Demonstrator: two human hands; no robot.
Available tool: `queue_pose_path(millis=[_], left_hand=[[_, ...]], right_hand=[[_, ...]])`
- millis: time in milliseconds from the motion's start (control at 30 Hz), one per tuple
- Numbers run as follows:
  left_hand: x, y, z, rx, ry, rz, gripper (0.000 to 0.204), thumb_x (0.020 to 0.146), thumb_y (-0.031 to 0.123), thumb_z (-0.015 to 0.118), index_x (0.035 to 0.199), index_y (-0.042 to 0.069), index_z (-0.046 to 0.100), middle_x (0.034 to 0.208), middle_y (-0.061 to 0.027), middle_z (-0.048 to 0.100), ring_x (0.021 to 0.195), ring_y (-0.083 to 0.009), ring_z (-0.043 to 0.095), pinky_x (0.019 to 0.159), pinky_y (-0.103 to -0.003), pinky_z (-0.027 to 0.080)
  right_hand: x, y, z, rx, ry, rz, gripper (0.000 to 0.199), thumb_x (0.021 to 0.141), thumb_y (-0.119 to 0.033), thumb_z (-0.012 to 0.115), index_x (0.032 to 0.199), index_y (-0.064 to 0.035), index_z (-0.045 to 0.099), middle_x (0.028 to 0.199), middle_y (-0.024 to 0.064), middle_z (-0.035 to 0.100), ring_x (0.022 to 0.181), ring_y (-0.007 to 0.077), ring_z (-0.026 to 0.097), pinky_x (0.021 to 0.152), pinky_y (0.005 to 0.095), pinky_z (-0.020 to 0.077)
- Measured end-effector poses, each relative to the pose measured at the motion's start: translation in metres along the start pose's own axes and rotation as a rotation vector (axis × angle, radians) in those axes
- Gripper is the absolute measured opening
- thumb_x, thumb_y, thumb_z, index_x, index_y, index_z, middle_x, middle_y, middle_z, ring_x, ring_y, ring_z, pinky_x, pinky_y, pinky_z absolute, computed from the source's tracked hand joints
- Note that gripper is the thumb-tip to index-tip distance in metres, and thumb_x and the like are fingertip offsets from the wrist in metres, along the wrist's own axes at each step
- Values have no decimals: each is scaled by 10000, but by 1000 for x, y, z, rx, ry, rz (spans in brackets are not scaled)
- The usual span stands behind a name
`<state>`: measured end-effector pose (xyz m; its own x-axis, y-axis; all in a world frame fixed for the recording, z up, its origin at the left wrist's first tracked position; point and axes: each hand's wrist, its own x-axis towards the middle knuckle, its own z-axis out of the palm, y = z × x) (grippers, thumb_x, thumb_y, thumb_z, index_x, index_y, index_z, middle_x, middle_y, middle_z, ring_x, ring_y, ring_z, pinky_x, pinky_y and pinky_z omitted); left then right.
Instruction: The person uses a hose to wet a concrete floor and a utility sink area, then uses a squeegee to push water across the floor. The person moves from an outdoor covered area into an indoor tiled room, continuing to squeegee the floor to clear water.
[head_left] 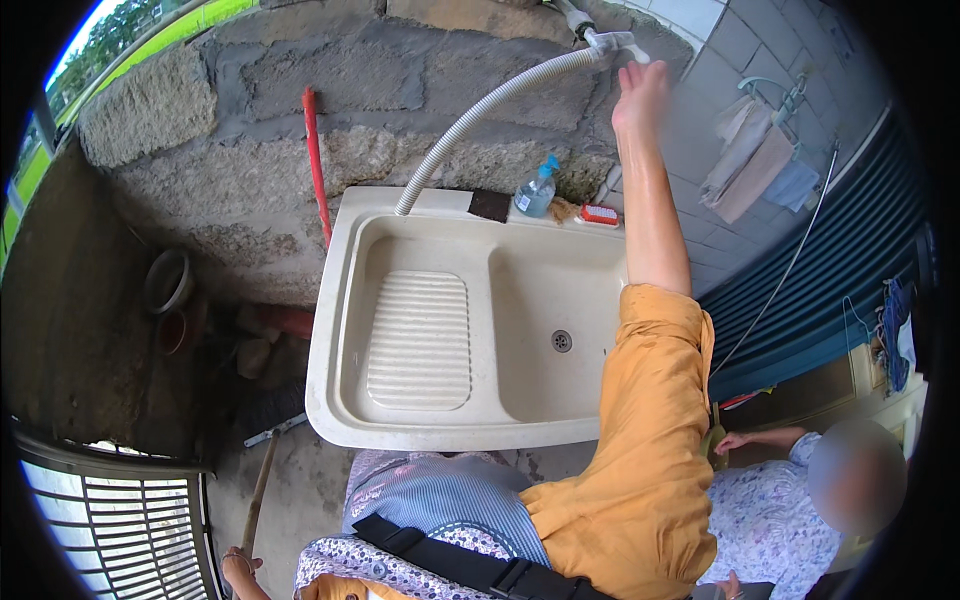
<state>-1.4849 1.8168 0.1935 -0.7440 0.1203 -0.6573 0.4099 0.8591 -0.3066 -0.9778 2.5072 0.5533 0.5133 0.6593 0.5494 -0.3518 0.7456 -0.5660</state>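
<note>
Black strap (pixel 440 558) across wearer's front, near side of the sink (pixel 460 438). Right hand (pixel 640 98) reaches past the sink's far right corner to the white tap (pixel 610 42): fingers loosely extended, not wrapped around anything; can't tell if the fingertips touch it. Ribbed hose (pixel 495 97) runs from the tap to the sink's far left rim. Left hand (pixel 240 568) is closed around a wooden handle (pixel 262 490), left of the sink. Soap bottle (pixel 535 195) and red brush (pixel 600 215) sit on the sink's far rim. Co-worker (pixel 770 520) is right of the sink.
</note>
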Motion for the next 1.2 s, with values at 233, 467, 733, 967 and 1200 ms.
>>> queue_pose_path(millis=[233,467,733,967,1200], left_hand=[[-2,9,-4,-7,-98,-57,333,608,256,737,748,-11,594,609,-101,611,552,-188,602,541,-323,502],[3,9,5,-27,-130,-15,369,616,239,733,823,-24,578,633,-113,610,559,-213,599,525,-339,495],[-6,11,1,-55,-67,-67,425,598,267,736,898,5,590,719,-116,622,654,-238,612,616,-353,498],[17,-8,26,-59,-4,-4,416,588,282,723,872,3,604,721,-123,624,687,-229,616,649,-335,492],[-3,2,18,-80,17,71,282,655,184,694,793,-33,578,562,-93,569,454,-184,553,401,-305,453]], right_hand=[[26,6,11,203,-85,124,341,884,-207,407,1131,20,349,1004,172,470,886,285,526,823,404,442],[46,26,2,339,-131,151,361,906,-214,319,1170,25,262,1082,220,395,966,302,478,840,420,435],[-142,97,-47,-47,-67,849,74,823,-104,503,847,-35,506,727,66,532,650,171,523,615,340,493],[-314,122,-37,91,-175,1473,190,836,-196,508,792,-16,552,663,57,541,576,138,503,493,254,443],[-314,127,-13,407,-361,1519,259,871,-235,422,671,-72,443,534,-9,397,433,92,351,379,220,296]])
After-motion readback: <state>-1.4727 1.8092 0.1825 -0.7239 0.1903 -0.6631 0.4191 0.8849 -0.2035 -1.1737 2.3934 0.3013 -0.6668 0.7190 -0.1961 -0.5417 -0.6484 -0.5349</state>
